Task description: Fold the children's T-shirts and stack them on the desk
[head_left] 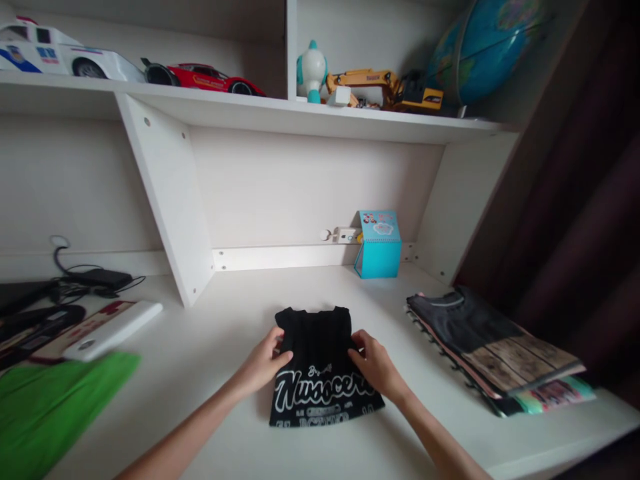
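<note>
A folded black T-shirt (317,363) with white lettering lies on the white desk (225,333) in front of me. My left hand (264,363) grips its left edge, thumb on top and fingers curled at the fold. On the opposite edge my right hand (375,363) pinches the cloth the same way. Both hands rest on the desk at the shirt's middle height.
A stack of folded clothes (493,350) lies at the right. A green cloth (47,407), a white flat device (113,330) and black cables (75,280) are at the left. A blue box (379,245) stands at the back. Toy cars, an excavator and a globe sit on the shelf above.
</note>
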`<act>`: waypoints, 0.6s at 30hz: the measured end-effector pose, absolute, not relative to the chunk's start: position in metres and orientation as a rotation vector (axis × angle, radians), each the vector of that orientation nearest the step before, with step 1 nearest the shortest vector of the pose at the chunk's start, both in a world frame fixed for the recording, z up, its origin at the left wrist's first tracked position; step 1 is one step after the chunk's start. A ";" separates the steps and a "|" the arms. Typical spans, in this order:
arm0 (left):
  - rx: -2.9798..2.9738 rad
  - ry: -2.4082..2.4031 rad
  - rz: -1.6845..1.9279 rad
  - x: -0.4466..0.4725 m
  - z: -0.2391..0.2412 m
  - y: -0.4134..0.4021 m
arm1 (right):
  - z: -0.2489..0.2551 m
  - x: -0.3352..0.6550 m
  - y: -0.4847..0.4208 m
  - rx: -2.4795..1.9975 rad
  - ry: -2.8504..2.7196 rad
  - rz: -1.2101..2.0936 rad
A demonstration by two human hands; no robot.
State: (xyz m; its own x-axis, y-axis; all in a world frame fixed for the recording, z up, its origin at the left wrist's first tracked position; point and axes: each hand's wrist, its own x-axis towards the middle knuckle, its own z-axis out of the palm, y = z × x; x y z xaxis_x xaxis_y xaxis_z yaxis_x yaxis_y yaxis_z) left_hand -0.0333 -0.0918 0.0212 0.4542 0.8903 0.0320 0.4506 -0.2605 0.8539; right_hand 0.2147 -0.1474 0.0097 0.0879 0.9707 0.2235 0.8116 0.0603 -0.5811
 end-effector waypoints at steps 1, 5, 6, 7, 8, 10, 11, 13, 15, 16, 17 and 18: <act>1.777 1.086 0.686 -0.032 0.024 -0.095 | 0.013 0.218 -0.151 -1.753 -1.721 0.417; 1.675 1.034 0.715 -0.016 0.035 -0.118 | 0.029 0.239 -0.170 -1.629 -1.624 0.587; 1.726 1.043 0.703 -0.009 0.039 -0.124 | 0.033 0.245 -0.175 -1.637 -1.641 0.557; 1.784 1.049 0.690 0.000 0.042 -0.131 | 0.039 0.253 -0.179 -1.659 -1.666 0.511; 1.839 1.046 0.682 0.010 0.046 -0.136 | 0.045 0.262 -0.184 -1.686 -1.695 0.458; 1.921 1.001 0.709 0.035 0.054 -0.145 | 0.061 0.284 -0.193 -1.741 -1.736 0.346; 1.948 0.963 0.738 0.048 0.059 -0.148 | 0.071 0.297 -0.198 -1.771 -1.739 0.279; 1.975 0.873 0.801 0.080 0.070 -0.151 | 0.091 0.330 -0.206 -1.841 -1.729 0.121; 1.981 0.767 0.860 0.117 0.081 -0.151 | 0.110 0.369 -0.212 -1.929 -1.688 -0.036; 1.983 0.708 0.884 0.137 0.086 -0.150 | 0.117 0.392 -0.213 -1.968 -1.667 -0.094; 1.987 0.652 0.905 0.158 0.090 -0.148 | 0.123 0.414 -0.213 -1.991 -1.618 -0.162; 1.991 0.602 0.925 0.179 0.092 -0.146 | 0.127 0.437 -0.213 -1.997 -1.562 -0.223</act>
